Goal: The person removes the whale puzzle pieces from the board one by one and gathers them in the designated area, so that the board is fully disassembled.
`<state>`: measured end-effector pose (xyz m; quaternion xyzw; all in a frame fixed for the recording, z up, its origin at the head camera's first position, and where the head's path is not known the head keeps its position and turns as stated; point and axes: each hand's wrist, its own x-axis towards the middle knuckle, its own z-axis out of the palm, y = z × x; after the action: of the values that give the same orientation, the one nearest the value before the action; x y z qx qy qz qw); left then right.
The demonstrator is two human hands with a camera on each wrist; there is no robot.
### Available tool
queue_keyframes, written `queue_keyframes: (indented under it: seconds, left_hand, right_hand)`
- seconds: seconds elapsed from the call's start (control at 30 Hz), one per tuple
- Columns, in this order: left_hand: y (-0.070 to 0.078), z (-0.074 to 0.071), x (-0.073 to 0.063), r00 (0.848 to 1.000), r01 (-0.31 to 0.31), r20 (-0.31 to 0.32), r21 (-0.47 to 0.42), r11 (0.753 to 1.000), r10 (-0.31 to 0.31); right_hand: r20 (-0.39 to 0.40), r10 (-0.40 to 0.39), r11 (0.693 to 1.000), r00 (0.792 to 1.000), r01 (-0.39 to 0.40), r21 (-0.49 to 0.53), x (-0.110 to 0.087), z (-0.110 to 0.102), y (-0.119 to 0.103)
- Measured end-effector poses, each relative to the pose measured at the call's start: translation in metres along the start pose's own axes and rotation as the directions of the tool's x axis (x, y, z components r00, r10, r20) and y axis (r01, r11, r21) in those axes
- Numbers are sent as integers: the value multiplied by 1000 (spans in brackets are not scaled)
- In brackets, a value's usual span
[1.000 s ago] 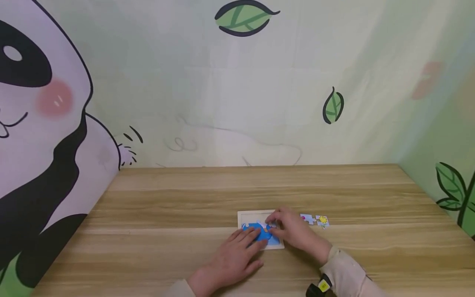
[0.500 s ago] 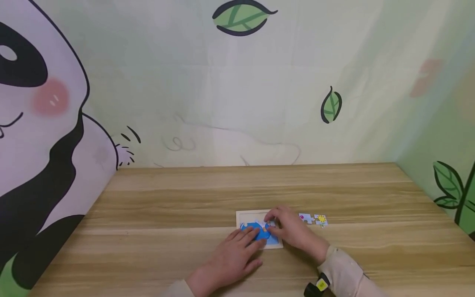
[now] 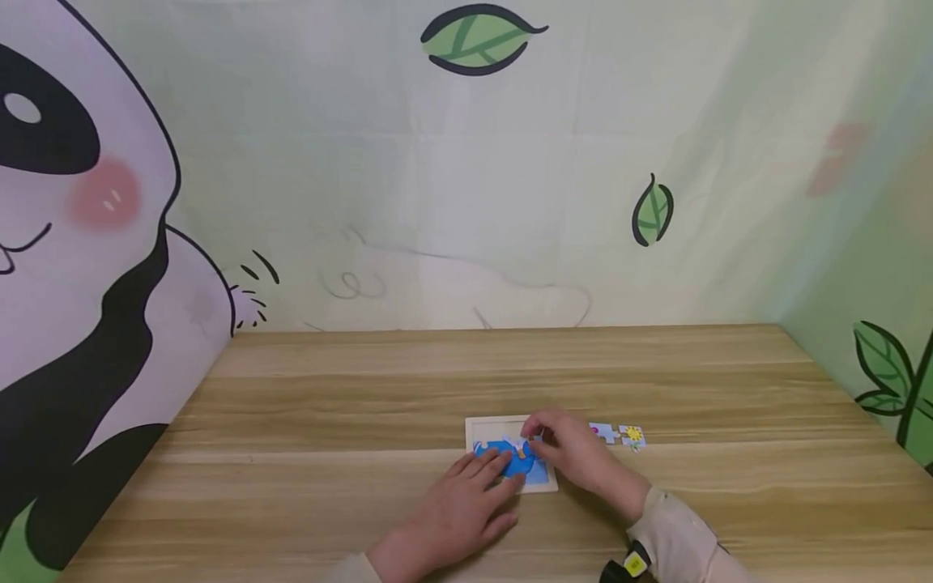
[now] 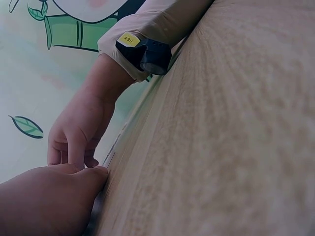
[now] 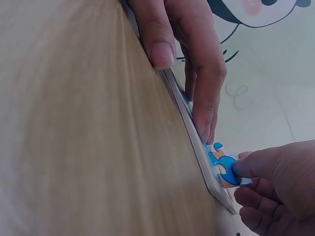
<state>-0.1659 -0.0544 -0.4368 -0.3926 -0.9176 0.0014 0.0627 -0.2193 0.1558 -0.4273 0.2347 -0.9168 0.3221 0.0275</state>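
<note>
1. The puzzle tray [image 3: 494,430] is a shallow rectangle with a pale wooden rim, lying flat on the wood-grained table [image 3: 350,389], well in from the far edge and about midway between the left and right edges.
2. Blue pieces [image 3: 516,461] cover its near part; pale wood is bare along its far edge.
3. The held piece [image 5: 227,164] is a bright blue jigsaw shape with dark outlines, a pale side and some orange. It is over the tray's right part; contact with its neighbours is unclear.
4. The right hand [image 3: 572,453] pinches it, thumb on its face.
5. The left hand [image 3: 459,506] has its fingers extended over the tray's near left corner, fingertips on the blue pieces.
6. Count: one tray, one held piece, two loose pieces beyond its right edge, a purple-blue one [image 3: 604,433] and a sun-printed one [image 3: 632,436]. Pieces inside cannot be counted under the hands.
</note>
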Motion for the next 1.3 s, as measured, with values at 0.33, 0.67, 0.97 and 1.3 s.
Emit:
queue_keyframes:
  seconds: [0.33,0.67,0.97,1.3]
  left_hand:
    - [-1,3,0,1000,-8,-26,13,1000,8]
    - [1,5,1,1000,-2,-9,-6,1000,2]
    - [1,7,0,999,-4,-36,7,1000,4]
    - [0,6,0,1000,1,-21,-5,1000,-2]
  right_hand:
    - [-10,-19,1000,1000,19,21,1,-3,-1]
    - [37,-36,996,999,33,78,-1,-14,-1]
    - [91,-17,989,996,3,147,-2,-27,-1]
    - [105,-4,983,995,-16,185,-5,-41,1]
